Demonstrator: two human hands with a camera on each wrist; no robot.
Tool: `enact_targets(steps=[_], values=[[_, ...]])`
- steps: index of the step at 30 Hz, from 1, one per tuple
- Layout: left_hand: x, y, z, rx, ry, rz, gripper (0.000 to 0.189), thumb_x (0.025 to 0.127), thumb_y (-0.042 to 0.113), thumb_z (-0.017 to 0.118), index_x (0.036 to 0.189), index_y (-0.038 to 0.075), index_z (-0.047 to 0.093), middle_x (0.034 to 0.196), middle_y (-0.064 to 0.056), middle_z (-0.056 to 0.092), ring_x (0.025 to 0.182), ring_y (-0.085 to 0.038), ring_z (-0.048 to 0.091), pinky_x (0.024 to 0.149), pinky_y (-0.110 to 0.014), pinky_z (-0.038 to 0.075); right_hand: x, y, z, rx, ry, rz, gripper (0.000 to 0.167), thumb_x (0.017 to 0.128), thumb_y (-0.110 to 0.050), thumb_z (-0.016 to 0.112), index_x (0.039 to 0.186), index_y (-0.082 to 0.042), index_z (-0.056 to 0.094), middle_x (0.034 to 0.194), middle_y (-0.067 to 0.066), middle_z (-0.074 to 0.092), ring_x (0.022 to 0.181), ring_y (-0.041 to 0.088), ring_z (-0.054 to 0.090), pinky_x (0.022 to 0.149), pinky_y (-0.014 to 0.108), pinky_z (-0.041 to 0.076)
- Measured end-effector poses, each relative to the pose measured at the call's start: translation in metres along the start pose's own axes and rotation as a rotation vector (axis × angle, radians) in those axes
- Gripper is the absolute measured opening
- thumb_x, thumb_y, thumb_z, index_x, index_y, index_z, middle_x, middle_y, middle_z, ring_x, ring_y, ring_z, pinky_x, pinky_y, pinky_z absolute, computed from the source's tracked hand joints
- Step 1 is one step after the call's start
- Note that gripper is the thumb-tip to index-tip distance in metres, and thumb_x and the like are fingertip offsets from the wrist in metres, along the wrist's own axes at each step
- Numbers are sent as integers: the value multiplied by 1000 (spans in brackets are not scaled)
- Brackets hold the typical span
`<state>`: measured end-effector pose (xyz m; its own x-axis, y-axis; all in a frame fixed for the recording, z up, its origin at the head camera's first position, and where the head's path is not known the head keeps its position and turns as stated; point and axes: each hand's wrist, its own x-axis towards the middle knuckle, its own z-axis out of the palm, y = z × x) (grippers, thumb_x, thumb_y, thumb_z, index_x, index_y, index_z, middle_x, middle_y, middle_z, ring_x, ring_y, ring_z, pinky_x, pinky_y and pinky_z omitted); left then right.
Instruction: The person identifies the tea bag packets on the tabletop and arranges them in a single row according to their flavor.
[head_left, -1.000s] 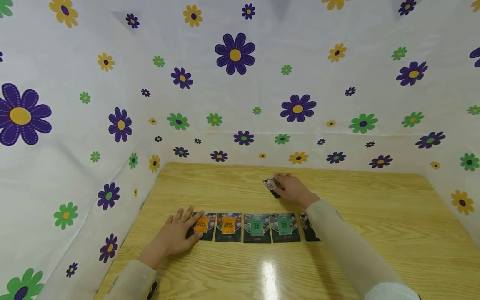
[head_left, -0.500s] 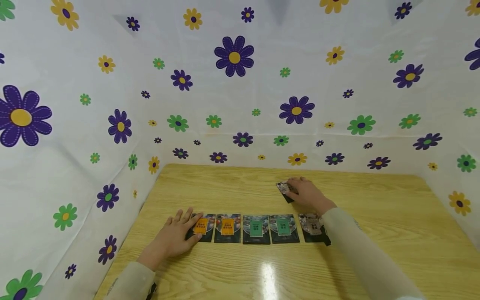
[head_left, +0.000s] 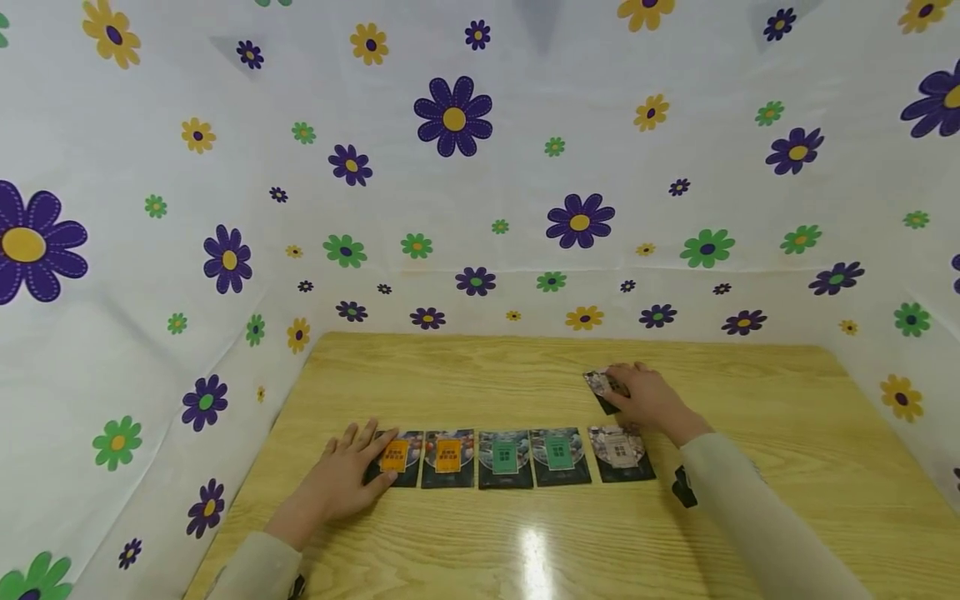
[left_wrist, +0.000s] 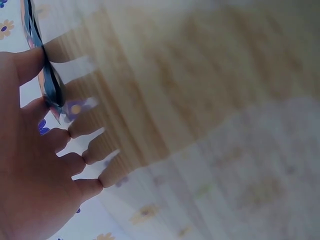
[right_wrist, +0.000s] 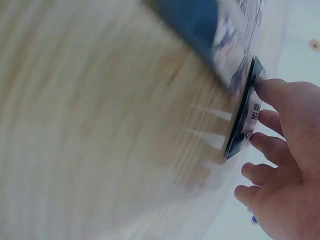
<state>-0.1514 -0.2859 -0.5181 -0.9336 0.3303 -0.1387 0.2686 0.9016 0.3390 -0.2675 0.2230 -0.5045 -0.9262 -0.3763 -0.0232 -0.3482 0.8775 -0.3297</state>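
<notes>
My right hand [head_left: 651,398] pinches a dark glossy card [head_left: 601,388] on the wooden table [head_left: 787,433], beyond the card row [head_left: 510,457]. My flat left hand [head_left: 341,483] steadies the row; the thin card could slip.
</notes>
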Motion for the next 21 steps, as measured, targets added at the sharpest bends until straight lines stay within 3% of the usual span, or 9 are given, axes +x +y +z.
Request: enact_targets(steps=[8, 13, 21], values=[[-2, 0, 4, 29, 31, 34, 70, 110, 50, 51, 167, 14, 34, 173, -22, 25, 158, -55, 19, 121, -80, 16, -27, 25, -6, 4, 34, 43, 52, 106, -23, 63, 147, 8, 55, 150, 38, 51, 139, 69, 39, 113, 77, 35], [-1, 1, 4, 32, 14, 45, 72, 111, 49, 48, 167, 8, 30, 173, -20, 26, 158, -53, 20, 121, -79, 18, -41, 32, -10, -27, 49, 34, 51, 104, -22, 66, 143, 10, 58, 147, 37, 55, 136, 70, 41, 111, 77, 36], [-1, 3, 0, 0, -23, 33, 73, 111, 50, 49, 167, 8, 31, 173, -20, 26, 158, -53, 22, 120, -79, 20, -61, 35, -9, -58, 53, 41, 51, 105, -26, 65, 142, 9, 59, 145, 34, 58, 136, 68, 43, 110, 79, 35]])
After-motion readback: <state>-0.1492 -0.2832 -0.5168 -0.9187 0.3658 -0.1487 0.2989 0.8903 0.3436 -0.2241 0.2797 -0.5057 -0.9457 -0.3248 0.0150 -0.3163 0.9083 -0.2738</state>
